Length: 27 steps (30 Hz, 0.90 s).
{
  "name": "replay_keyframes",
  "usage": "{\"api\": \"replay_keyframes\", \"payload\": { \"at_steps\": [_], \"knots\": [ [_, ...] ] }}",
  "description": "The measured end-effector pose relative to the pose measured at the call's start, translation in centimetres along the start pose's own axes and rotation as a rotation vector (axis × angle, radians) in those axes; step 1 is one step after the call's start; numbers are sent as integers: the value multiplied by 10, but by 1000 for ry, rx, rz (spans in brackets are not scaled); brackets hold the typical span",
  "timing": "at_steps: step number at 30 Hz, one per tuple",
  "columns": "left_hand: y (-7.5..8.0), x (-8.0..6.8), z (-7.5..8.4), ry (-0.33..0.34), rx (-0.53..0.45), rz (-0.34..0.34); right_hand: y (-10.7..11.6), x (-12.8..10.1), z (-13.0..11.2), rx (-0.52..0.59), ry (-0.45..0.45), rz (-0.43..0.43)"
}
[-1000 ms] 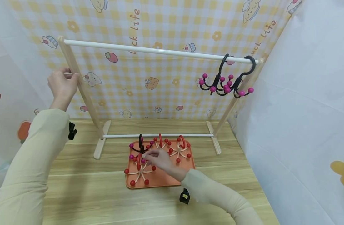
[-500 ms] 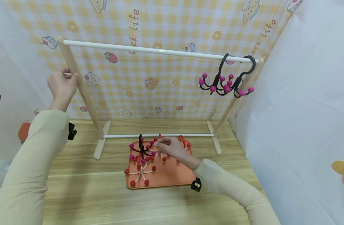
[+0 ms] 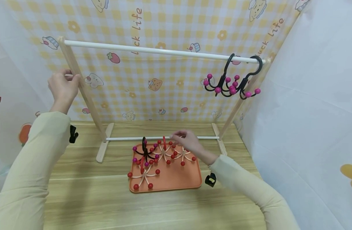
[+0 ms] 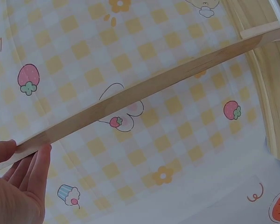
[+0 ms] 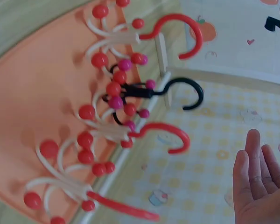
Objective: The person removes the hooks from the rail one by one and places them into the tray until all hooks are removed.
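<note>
At the far left the left hand (image 3: pixel 63 87) grips the slanted wooden post (image 3: pixel 83 92) of the rack, thumb on one side and fingers on the other, as the left wrist view also shows. The white top rail (image 3: pixel 152 51) runs rightward from that post. Below it, on the wooden bench (image 3: pixel 92 198), sits the orange tray (image 3: pixel 176 179) holding a black hook with pink balls (image 3: pixel 144 152) at its left and three cream hooks with red balls (image 3: pixel 164 153) around it. The right hand (image 3: pixel 188 142) hovers over the tray's right rear corner, just above the rightmost cream hook, its grip empty, with fingers straight and loosely spread in the right wrist view. At the far right, two black hooks (image 3: pixel 233 83) hang from the top rail.
</note>
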State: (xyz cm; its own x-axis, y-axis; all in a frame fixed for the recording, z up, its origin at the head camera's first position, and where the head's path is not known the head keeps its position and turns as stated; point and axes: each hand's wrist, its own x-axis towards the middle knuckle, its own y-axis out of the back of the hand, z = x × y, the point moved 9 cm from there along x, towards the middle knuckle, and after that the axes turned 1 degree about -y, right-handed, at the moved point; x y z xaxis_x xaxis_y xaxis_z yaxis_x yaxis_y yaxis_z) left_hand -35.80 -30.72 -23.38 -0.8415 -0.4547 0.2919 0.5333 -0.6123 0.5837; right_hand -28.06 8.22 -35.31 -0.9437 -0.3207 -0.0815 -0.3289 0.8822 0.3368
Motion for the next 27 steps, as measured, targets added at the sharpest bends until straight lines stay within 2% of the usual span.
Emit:
{"api": "replay_keyframes", "payload": {
  "at_steps": [5,11,18,23,27],
  "knots": [
    [1,0,0,-7,6,6,21,7,-5,6,25,23],
    [1,0,0,-4,14,6,49,23,-3,2,42,92],
    [0,1,0,3,12,0,81,25,-29,-3,70,180],
    [0,0,-1,9,7,-8,112,26,-50,1,125,285],
    [0,0,-1,18,7,-15,137,26,-65,46,175,372]
  ]
}}
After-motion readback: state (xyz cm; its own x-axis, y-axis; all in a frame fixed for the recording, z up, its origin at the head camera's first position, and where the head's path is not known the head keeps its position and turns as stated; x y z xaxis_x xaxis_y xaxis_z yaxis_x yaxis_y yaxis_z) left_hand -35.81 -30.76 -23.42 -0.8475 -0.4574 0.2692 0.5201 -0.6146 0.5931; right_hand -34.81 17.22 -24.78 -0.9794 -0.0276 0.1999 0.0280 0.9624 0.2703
